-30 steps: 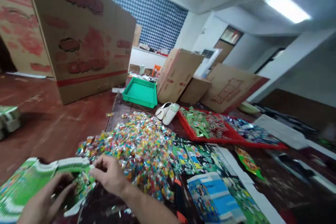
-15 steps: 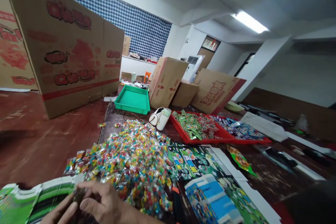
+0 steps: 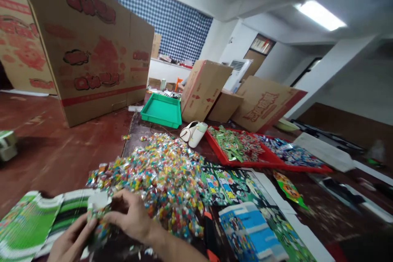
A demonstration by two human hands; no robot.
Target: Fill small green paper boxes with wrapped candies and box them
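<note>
In front of me at the lower left, my left hand [image 3: 72, 235] pinches the lower left side of a small white-topped packet [image 3: 100, 202] with colourful contents, partly blurred. My right hand [image 3: 135, 215] has its thumb and forefinger at the packet's right side. Just beyond my hands spreads a big heap of clear-wrapped colourful candies [image 3: 162, 172]. Left of and partly behind the left hand lie green-and-white printed packages [image 3: 33, 221]. A black-and-orange cutter [image 3: 210, 233] lies right of my right forearm.
Blue printed packaging [image 3: 251, 229] and dark green printed sheets [image 3: 233, 184] lie to the right. Behind them are red trays [image 3: 227, 161] of small packets, a white bottle [image 3: 198, 134] and a green tray [image 3: 161, 110]. Large cardboard boxes [image 3: 104, 73] stand at the back.
My hands have moved slightly up and apart, and the white-topped packet now shows between them. The view has shifted, bringing a small pale package in at the left edge.
</note>
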